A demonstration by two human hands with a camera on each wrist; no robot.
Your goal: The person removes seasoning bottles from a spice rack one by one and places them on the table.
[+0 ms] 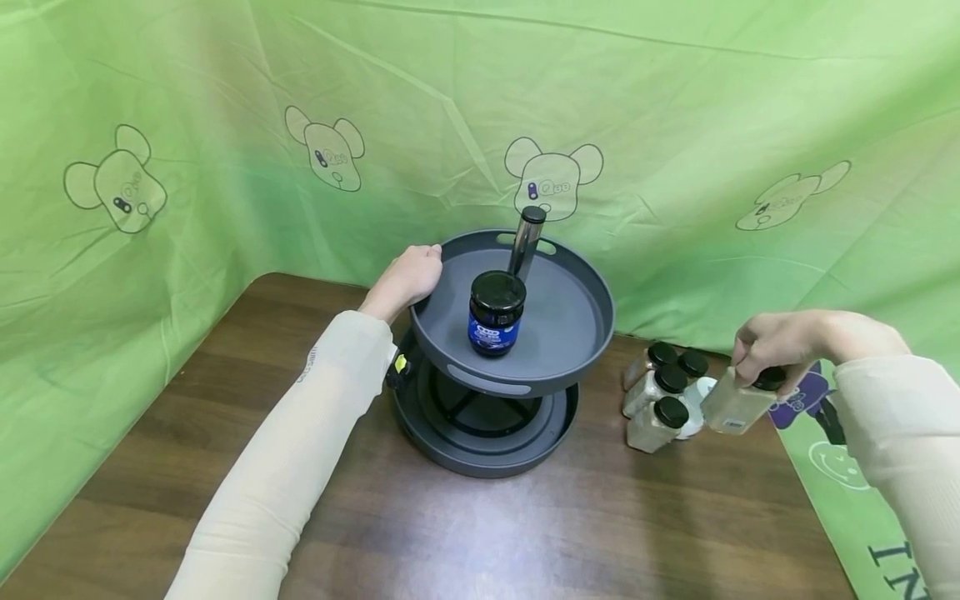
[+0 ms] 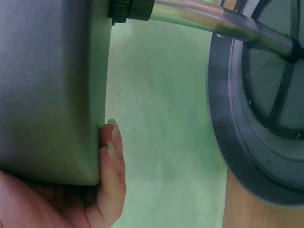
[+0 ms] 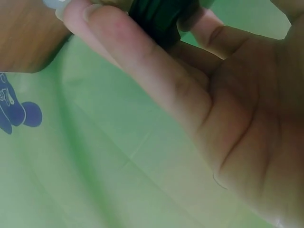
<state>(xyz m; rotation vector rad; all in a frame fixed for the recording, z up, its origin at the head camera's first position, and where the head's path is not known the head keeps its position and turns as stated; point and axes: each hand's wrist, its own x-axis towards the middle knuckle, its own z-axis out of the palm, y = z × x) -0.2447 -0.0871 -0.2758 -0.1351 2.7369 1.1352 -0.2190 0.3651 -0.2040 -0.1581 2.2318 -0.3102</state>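
Observation:
A grey two-tier round rack (image 1: 570,350) stands on the table, its upper tray tilted towards the front. My left hand (image 1: 408,279) grips the left rim of that tray; in the left wrist view its fingers (image 2: 111,180) curl under the edge. On the upper tray are a dark jar with a blue label (image 1: 495,312) and a shiny tube with a black cap (image 1: 527,242). At the right, my right hand (image 1: 810,337) holds a tilted, black-lidded seasoning jar (image 1: 735,404) near its lid. The right wrist view shows only part of its dark lid (image 3: 159,21).
Several black-lidded jars (image 1: 652,425) stand close together between the rack and my right hand. The wooden table (image 1: 600,533) ends at the right against green cloth (image 1: 832,450). Green cloth (image 1: 420,100) also hangs behind the table.

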